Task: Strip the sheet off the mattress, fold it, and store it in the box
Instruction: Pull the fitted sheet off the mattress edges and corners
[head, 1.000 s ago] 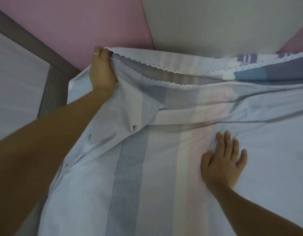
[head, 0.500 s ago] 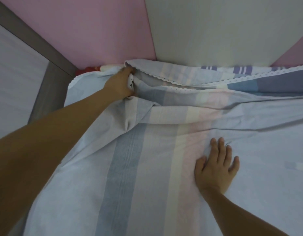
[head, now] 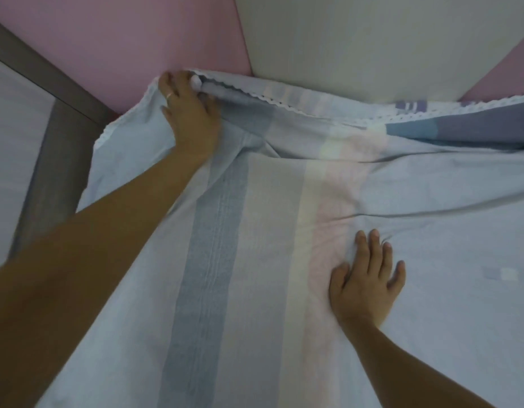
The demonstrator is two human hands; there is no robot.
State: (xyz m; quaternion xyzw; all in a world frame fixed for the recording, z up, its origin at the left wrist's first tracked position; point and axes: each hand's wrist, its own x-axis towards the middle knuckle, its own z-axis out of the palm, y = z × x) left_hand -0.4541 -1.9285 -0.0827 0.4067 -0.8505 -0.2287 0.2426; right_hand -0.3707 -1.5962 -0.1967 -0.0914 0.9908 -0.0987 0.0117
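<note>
Stripping is only getting started, judging by the layout. The sheet point(head: 254, 260) is covering nearly all of the bed, so the mattress is hiding under it. Only the far edge by the headboard point(head: 137, 39) is bunching and lifting, with its lace hem point(head: 284, 103) showing as a wavy white line running right. The far-left corner is looking freed; the rest is lying mostly flat with a few creases running across the middle. Folding is not begun, storing is not begun, and the box is not showing anywhere in view. The left hand point(head: 190, 113) is reaching to that far-left corner and gripping the hem. Its fingers point(head: 178, 83) are curling tight over the rolled edge with cloth pinched under them, and a ring point(head: 168, 96) is showing on one finger; the thumb side is hard to make out. The right hand point(head: 365, 287) is lying palm down by the pink stripe, nearer the person. Its fingers point(head: 372, 248) are straight and fanned fairly wide, pressing the cloth flat and gripping nothing, with small wrinkles gathering just beyond the fingertips. It is likely bracing the body or pinning the sheet while the left pulls; cannot tell which. A grey frame point(head: 57, 160) is showing at left, just beside the sheet's loose side edge. Left to do: pulling the remaining edges free, lifting the sheet off, folding, boxing.
</note>
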